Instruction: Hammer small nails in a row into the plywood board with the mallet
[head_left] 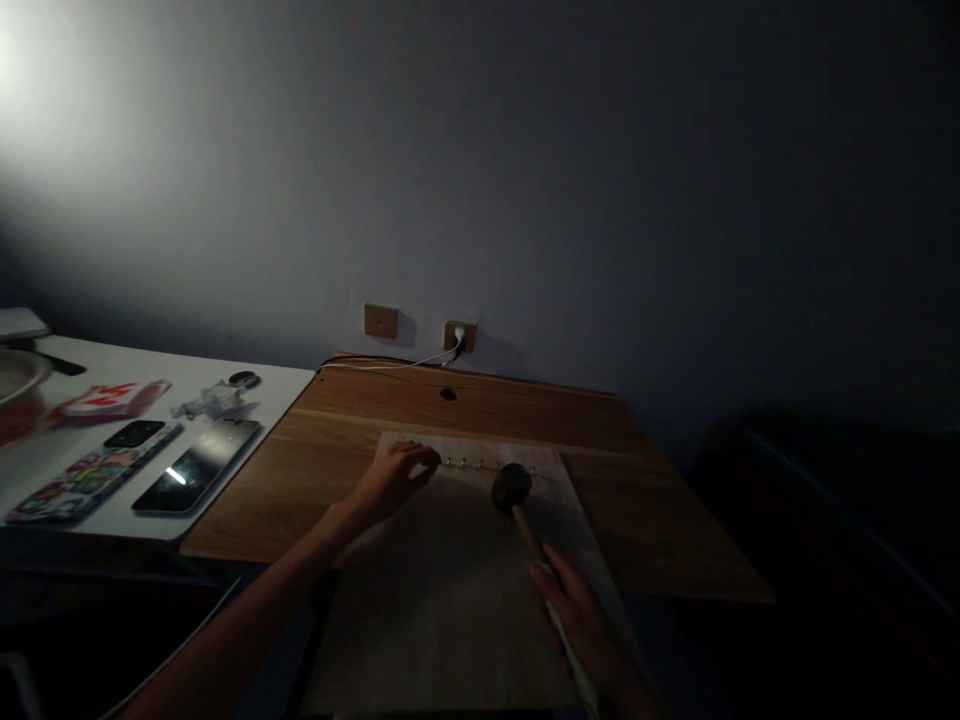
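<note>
A pale wooden board [442, 600] lies on the brown wooden tabletop and reaches over its front edge. Along the board's far side stands a row of small shiny metal pieces [481, 463], too small to name for certain. At the row's left end, my left hand [401, 467] has its fingertips pinched together; what is between them, if anything, is hidden. My right hand [577, 610] is wrapped round the handle of a mallet [512, 486]. The mallet's dark, round head is over the right part of the row, covering some of it. I cannot tell whether the head touches the board.
On the white table [277, 385] at left lie a smartphone [196, 468], a colourful case [90, 470], a red-and-white packet [112, 399] and crumpled plastic [214, 400]. A bowl [19, 375] is at the far left. Cables run along the wall to a socket [460, 336].
</note>
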